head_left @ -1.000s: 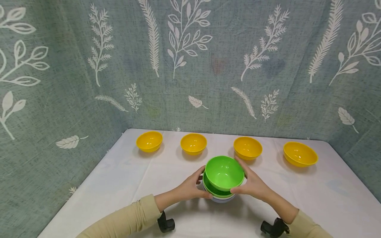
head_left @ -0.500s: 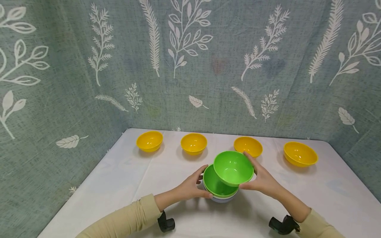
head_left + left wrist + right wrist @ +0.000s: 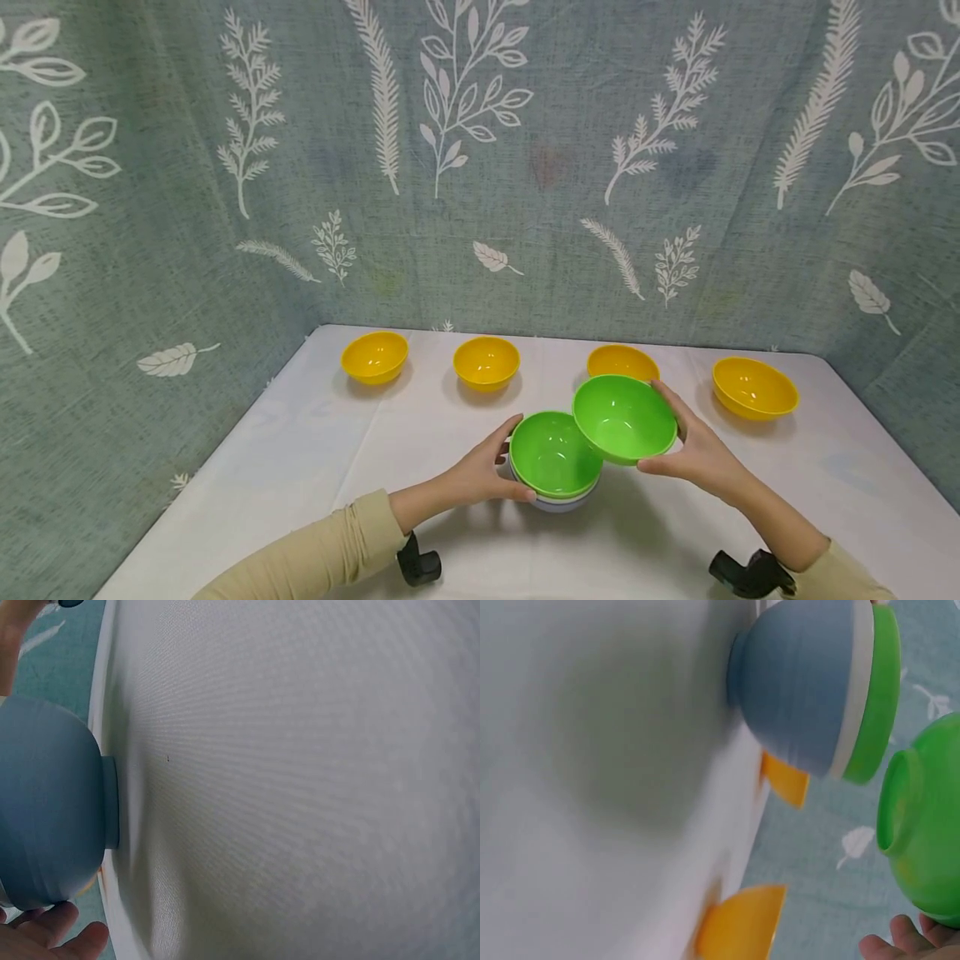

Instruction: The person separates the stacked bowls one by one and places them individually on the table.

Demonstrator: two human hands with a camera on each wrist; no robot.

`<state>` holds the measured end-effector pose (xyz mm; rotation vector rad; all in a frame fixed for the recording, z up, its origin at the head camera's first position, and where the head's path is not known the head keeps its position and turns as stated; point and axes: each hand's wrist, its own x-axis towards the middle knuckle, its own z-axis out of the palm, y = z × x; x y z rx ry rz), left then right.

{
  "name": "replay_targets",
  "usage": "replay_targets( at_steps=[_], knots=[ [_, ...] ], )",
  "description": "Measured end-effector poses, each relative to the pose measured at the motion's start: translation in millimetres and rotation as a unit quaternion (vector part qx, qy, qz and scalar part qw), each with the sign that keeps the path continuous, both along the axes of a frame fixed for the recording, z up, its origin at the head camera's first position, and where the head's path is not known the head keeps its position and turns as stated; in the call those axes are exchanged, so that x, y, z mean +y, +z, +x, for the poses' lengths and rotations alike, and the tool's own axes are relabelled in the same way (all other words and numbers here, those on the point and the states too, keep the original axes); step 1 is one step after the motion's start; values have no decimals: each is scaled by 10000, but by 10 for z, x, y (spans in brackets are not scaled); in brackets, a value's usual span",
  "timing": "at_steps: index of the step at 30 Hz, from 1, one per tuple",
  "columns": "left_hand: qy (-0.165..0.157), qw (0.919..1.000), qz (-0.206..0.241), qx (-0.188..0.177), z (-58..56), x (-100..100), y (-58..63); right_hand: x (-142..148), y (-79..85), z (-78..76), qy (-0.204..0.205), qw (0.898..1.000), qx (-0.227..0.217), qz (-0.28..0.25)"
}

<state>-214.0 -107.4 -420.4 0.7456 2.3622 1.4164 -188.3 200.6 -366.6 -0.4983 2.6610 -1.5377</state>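
My right hand [image 3: 699,454] holds a green bowl [image 3: 622,417] in the air by its rim, thumb at the near side and fingers at the far side. Below and to its left stands a stack: a second green bowl [image 3: 557,454] nested on top, a white rim under it, and a blue-grey bowl [image 3: 49,802] at the bottom. Around the left side of this stack my left hand [image 3: 483,471] keeps its curled grip. In the right wrist view the raised bowl is clearly apart from the stacked green bowl [image 3: 881,697].
A row of yellow bowls lies along the back of the white table [image 3: 300,500]: one at far left [image 3: 375,358], one left of centre [image 3: 487,364], one partly behind the raised bowl [image 3: 622,362] and one at right [image 3: 754,389]. A patterned curtain [image 3: 555,275] hangs behind.
My right hand has lifted the upper green bowl out of the stack and carried it to the right, uncovering the green bowl beneath. My left hand stays at the stack.
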Motion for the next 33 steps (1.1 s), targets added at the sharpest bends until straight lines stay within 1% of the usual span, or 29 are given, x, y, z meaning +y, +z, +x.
replay_targets(
  at_steps=[5, 8, 13, 19, 26, 33],
  knots=[
    [-15, 10000, -33, -25, -4, 4, 2, 167, 8, 29, -170, 9998, 21, 111],
    [-19, 10000, -30, -32, -9, 5, 2, 271, 18, 51, -279, 9992, 10, 277],
    [-22, 10000, -34, -23, -13, 3, 4, 452, 12, 96, -486, 9977, -192, 434],
    [-26, 9999, -107, -34, 4, -1, 27, 681, -50, 151, -796, 9933, -454, 706],
    [-38, 10000, -62, -50, 4, -9, 31, 914, -146, 222, -1016, 9878, -777, 890],
    [-107, 9999, -43, 45, -5, -6, 34, 1099, -199, 239, -1195, 9809, -1155, 1015]
  ],
)
